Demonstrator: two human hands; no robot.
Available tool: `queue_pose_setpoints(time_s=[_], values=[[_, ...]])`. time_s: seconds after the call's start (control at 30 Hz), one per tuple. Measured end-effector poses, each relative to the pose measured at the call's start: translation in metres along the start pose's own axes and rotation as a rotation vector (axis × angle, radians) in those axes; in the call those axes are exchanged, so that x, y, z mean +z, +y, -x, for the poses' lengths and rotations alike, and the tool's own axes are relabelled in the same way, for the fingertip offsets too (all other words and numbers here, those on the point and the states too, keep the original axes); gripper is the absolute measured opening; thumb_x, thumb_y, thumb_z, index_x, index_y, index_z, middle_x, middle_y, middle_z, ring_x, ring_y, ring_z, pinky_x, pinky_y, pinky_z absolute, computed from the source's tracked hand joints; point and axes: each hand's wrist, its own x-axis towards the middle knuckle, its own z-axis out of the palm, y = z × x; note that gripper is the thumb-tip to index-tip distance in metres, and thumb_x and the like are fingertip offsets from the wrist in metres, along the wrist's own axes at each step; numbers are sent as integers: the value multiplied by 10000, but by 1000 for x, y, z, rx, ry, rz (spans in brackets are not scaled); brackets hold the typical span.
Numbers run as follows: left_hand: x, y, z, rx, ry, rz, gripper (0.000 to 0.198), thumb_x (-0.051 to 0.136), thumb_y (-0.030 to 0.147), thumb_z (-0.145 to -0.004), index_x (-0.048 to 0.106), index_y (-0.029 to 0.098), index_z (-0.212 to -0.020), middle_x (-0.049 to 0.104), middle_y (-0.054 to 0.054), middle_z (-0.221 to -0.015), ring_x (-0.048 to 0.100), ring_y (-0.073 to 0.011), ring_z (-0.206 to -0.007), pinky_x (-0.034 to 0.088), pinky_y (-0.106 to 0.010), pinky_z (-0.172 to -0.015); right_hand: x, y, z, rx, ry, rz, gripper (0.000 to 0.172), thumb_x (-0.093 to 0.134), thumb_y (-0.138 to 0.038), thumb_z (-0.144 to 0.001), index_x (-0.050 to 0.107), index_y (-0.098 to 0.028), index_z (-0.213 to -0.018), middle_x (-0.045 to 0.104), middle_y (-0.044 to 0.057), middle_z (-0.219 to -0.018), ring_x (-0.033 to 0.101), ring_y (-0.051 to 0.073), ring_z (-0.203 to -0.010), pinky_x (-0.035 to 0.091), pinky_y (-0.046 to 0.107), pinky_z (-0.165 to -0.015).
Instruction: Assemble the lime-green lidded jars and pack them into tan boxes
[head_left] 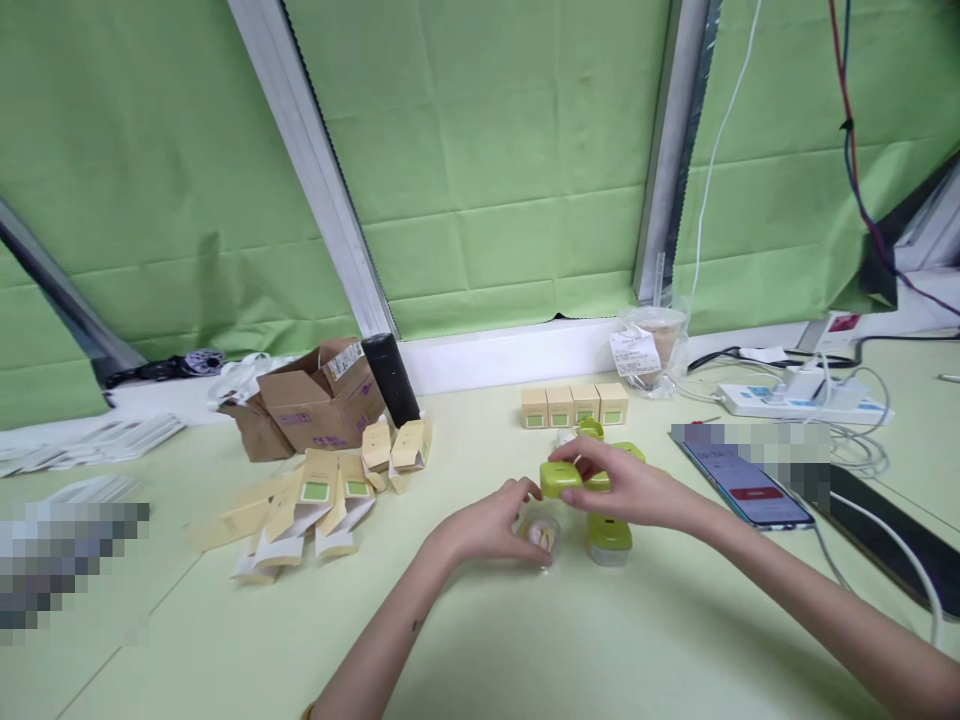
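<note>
My left hand (484, 528) is curled round a small clear container (541, 538) on the table, with something white and yellowish inside it. Just above, my right hand (616, 482) grips a green lid (559, 479) between thumb and fingers, over the far side of the container. Beside my right hand stands a clear container with a green lid (610, 538). More green lids or containers are partly hidden behind that hand, and a green piece (591, 428) lies farther back.
Several small cream boxes (574, 405) stand in a row at the back. Unfolded cream cartons (315, 505), a brown cardboard box (319, 400) and a black cylinder (391, 380) are on the left. A phone (742, 480), power strip (806, 400) and cables lie right.
</note>
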Motion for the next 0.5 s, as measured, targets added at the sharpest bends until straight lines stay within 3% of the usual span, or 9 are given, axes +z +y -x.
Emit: queue_pose_setpoints(time_s=[0.1, 0.2, 0.4, 0.5], values=[[-1, 5, 2, 9, -2, -34, 356, 649, 379, -667, 562, 225, -976, 537, -27, -1009, 557, -214, -848, 425, -312, -739, -3, 7, -1, 71, 51, -241, 280, 542, -208, -776, 498, -216, -1052, 581, 38, -1010, 601, 173, -810, 497, 319, -703], [1, 9, 2, 31, 8, -18, 216, 593, 326, -718, 591, 225, -910, 521, -21, -998, 553, -181, -775, 421, -311, -736, -1, 8, -1, 95, 10, -433, 334, 490, -167, -775, 505, -226, -1104, 572, 30, -1016, 628, 162, -788, 511, 328, -717], [7, 10, -4, 107, 119, 152, 97, 627, 215, -668, 617, 208, -763, 542, -43, -1014, 517, -241, -1021, 387, -349, -897, -1, 0, 3, 177, -32, -625, 315, 501, -261, -821, 598, -238, -1120, 602, 47, -1081, 651, 195, -870, 508, 381, -826], [5, 10, -8, 122, 221, 332, 123, 622, 235, -693, 588, 193, -803, 583, -51, -963, 551, -210, -957, 415, -356, -883, 0, 2, 3, 163, 20, -662, 340, 544, -364, -834, 584, -226, -1142, 592, 64, -1131, 631, 226, -957, 502, 395, -851]])
